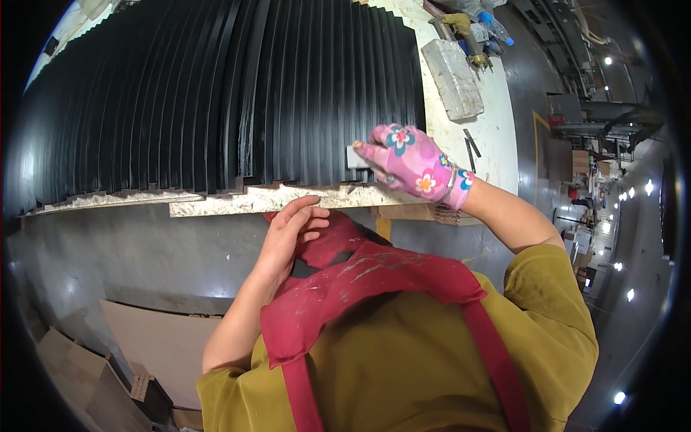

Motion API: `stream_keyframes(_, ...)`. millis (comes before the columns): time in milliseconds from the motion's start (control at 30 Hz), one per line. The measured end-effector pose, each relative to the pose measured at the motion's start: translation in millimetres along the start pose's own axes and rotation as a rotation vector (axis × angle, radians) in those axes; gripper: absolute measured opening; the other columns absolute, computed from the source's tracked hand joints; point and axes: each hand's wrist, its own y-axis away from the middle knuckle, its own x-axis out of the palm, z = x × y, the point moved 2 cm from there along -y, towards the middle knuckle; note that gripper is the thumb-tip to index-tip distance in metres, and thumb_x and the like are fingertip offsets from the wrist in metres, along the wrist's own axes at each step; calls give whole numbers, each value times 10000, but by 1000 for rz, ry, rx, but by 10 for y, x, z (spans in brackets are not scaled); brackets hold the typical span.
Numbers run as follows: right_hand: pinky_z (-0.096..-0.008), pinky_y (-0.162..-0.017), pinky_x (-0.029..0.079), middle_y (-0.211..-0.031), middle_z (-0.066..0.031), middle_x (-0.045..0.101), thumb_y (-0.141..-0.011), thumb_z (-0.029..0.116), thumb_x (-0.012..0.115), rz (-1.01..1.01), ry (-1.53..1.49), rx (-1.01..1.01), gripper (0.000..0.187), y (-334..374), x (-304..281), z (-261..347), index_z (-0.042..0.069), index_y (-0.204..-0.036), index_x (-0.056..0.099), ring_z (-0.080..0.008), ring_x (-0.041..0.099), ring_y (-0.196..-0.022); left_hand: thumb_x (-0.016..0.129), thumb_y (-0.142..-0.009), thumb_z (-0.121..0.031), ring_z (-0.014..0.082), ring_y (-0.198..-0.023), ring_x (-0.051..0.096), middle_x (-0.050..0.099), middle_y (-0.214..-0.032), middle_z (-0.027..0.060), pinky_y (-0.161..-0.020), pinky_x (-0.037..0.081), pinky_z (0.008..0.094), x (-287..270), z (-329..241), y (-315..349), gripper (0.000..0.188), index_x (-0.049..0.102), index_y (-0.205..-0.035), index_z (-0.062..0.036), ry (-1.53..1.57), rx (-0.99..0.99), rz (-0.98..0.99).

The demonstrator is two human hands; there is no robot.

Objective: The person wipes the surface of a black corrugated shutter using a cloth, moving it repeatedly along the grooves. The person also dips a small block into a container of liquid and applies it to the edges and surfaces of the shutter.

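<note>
My right hand, in a pink flowered glove with some fingertips showing, grips a small pale rectangular block. The block rests on the near end of a row of long black strips, towards their right side. Those strips lie side by side and fill most of the bench top. My left hand is bare and holds nothing. Its fingers are loosely bent and a little apart, by the front edge of a speckled whitish board under the strips. Whether its fingertips touch that board, I cannot tell.
Right of the strips, a worn whitish slab lies on the pale bench top, with thin dark pieces nearby. Tools and a plastic bottle crowd the far right corner. Brown panels stand at the lower left.
</note>
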Motion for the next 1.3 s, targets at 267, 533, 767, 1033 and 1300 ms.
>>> stream_keyframes(267, -369, -625, 498, -816, -102, 536, -743, 142, 614, -29, 147, 25, 366, -148, -120, -295, 77, -1102, 577, -261, 583, -757, 440, -956, -181, 122, -906, 591, 622, -1031, 68, -770, 456, 226, -137, -19, 58, 305, 502, -1215, -34, 14, 8, -37)
stream_keyframes(533, -396, -825, 470, -1026, -141, 528, -829, 262, 570, -448, -134, 210, 381, -889, -264, -1137, 112, -1179, 542, -329, 560, -929, 429, -961, -171, 121, -898, 595, 628, -1032, 69, -762, 456, 220, -146, -8, 46, 302, 493, -1227, -43, 18, -16, -54)
stream_keyframes(767, -370, -742, 495, -934, -106, 531, -823, 256, 612, -258, -106, 78, 412, -710, 30, -729, 119, -1203, 528, -272, 581, -867, 459, -952, -196, 151, -955, 577, 607, -1074, 91, -806, 445, 257, -49, -31, -35, 399, 394, -1314, -41, 35, 32, -3)
stream_keyframes(1033, -348, -915, 452, -1106, -136, 562, -858, 246, 581, -408, -331, 186, 433, -1309, -381, -1797, 81, -1251, 507, -296, 567, -1005, 451, -954, -191, 162, -970, 584, 613, -1088, 103, -818, 447, 266, 44, -83, -34, 389, 402, -1302, -24, 32, 16, -93)
stream_keyframes(1300, -347, -684, 541, -897, -100, 600, -877, 189, 561, -91, -801, 170, 254, -1263, 131, -1413, 117, -1121, 575, -201, 623, -749, 452, -946, -160, 173, -933, 608, 620, -1042, 138, -766, 487, 253, 82, 9, -34, 310, 482, -1206, 7, 115, 112, -237)
